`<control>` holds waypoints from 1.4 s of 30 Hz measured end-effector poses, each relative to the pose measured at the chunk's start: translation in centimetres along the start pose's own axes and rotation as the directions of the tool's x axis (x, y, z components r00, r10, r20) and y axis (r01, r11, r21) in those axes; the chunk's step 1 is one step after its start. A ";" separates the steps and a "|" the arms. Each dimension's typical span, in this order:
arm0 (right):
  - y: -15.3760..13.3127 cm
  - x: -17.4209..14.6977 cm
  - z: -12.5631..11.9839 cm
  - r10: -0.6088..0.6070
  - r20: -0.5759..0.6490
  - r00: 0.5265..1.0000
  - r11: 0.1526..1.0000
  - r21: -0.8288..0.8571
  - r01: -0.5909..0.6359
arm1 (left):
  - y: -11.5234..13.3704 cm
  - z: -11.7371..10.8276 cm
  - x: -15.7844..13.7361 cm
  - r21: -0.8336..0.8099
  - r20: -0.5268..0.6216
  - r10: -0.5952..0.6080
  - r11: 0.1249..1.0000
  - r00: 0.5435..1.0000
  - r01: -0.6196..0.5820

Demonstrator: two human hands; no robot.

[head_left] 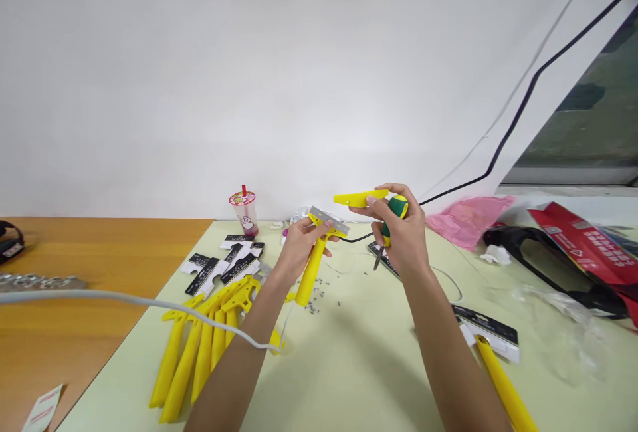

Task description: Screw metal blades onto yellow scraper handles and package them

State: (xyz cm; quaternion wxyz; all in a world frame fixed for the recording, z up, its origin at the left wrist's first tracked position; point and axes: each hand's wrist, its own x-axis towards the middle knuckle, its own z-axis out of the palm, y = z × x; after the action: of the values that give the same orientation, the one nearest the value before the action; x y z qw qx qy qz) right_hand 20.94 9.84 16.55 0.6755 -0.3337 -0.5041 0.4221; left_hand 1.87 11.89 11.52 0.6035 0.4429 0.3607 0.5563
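Note:
My left hand (302,244) is closed around the head of a yellow scraper (310,276), its handle slanting down toward me. A grey metal blade (331,221) lies across that head under my thumb. To the right and slightly higher, my right hand (403,226) pinches a flat yellow cover plate (359,197) with small holes. The same hand also keeps a green and yellow screwdriver (396,209) in the palm, its dark tip pointing down. Plate and scraper are apart. Loose small screws (315,299) are scattered on the table below the scraper.
Several yellow scraper handles (199,345) are piled at left, by black and white packaging cards (219,269). A drink cup (244,213) stands behind. At right lie a pink bag (468,219), a red package (588,246) and another yellow handle (503,385). A white cable (149,302) crosses the left foreground.

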 end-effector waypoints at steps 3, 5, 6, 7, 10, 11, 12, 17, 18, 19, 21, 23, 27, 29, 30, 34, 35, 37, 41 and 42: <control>0.1 0.1 0.0 0.009 0.017 1.000 0.999 -0.044 -0.008 | -0.3 -0.2 0.2 -0.006 0.015 -0.005 1.000 1.000 0.005; 0.3 0.2 -0.1 0.026 0.045 0.999 0.992 -0.121 -0.021 | -0.4 -0.2 0.1 -0.002 0.027 -0.003 1.000 1.000 0.003; 0.4 0.3 -0.1 0.036 0.055 0.998 0.986 -0.165 -0.027 | -0.3 -0.2 0.0 0.001 0.036 0.000 1.000 0.999 0.000; 0.6 0.3 0.0 0.044 0.062 0.997 0.979 -0.203 -0.030 | -0.3 -0.2 -0.1 0.003 0.043 0.003 1.000 0.999 -0.003; 1.0 0.4 0.3 0.057 0.086 0.995 0.968 -0.249 -0.034 | 0.0 0.0 -0.3 0.004 0.054 0.010 1.000 0.999 -0.010; 1.2 0.3 0.5 0.062 0.095 0.994 0.968 -0.249 -0.036 | 0.2 0.0 -0.4 0.004 0.056 0.015 1.000 0.998 -0.015; 1.3 0.3 0.6 0.069 0.103 0.992 0.967 -0.250 -0.042 | 0.2 0.0 -0.5 0.004 0.057 0.021 1.000 0.998 -0.021; 1.6 0.4 0.6 0.126 0.149 0.981 0.943 -0.325 -0.072 | 0.6 0.1 -0.7 0.011 0.080 0.041 0.999 0.996 -0.042; 1.7 0.5 0.4 0.141 0.165 0.976 0.934 -0.350 -0.075 | 0.6 0.1 -0.7 0.014 0.087 0.039 0.999 0.995 -0.040; 1.8 0.6 0.3 0.152 0.179 0.972 0.924 -0.374 -0.076 | 0.6 0.0 -0.7 0.020 0.095 0.035 0.999 0.995 -0.037; 1.9 0.8 -0.1 0.168 0.204 0.964 0.908 -0.414 -0.071 | 0.7 -0.2 -0.7 0.044 0.112 0.017 0.999 0.994 -0.022; 2.0 1.1 -0.5 0.185 0.227 0.956 0.889 -0.454 -0.064 | 0.7 -0.5 -0.6 0.074 0.142 -0.010 0.997 0.990 0.000; 1.9 1.5 -1.6 0.220 0.259 0.941 0.837 -0.545 -0.046 | 0.6 -0.8 -0.5 0.102 0.229 -0.056 0.994 0.972 0.033; 1.6 1.7 -2.2 0.239 0.272 0.932 0.809 -0.586 -0.036 | 0.4 -0.7 -0.5 0.105 0.270 -0.085 0.993 0.959 0.058; 1.5 1.8 -2.5 0.247 0.277 0.928 0.796 -0.605 -0.031 | 0.3 -0.6 -0.5 0.106 0.286 -0.099 0.992 0.953 0.071; 0.9 2.0 -3.5 0.267 0.314 0.911 0.745 -0.667 0.011 | -0.5 -0.1 -0.5 0.110 0.317 -0.110 0.991 0.942 0.079; 0.7 2.0 -3.6 0.273 0.324 0.906 0.734 -0.679 0.022 | -0.8 0.0 -0.5 0.112 0.319 -0.103 0.991 0.942 0.070; 0.5 2.0 -3.9 0.278 0.334 0.901 0.717 -0.696 0.037 | -1.3 0.2 -0.3 0.112 0.317 -0.085 0.992 0.945 0.051; 0.2 1.9 -4.2 0.268 0.369 0.890 0.711 -0.699 0.076 | -1.8 0.6 -0.2 0.110 0.312 -0.066 0.993 0.948 0.033; 0.2 1.8 -4.2 0.266 0.381 0.885 0.708 -0.701 0.089 | -1.8 0.7 -0.2 0.112 0.317 -0.067 0.993 0.946 0.033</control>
State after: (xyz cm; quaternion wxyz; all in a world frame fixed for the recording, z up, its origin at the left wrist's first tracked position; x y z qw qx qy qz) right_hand 25.24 11.48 16.00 0.3383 -0.4805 -0.7523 0.2979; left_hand 3.09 11.64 10.07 0.6439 0.5489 0.2979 0.4419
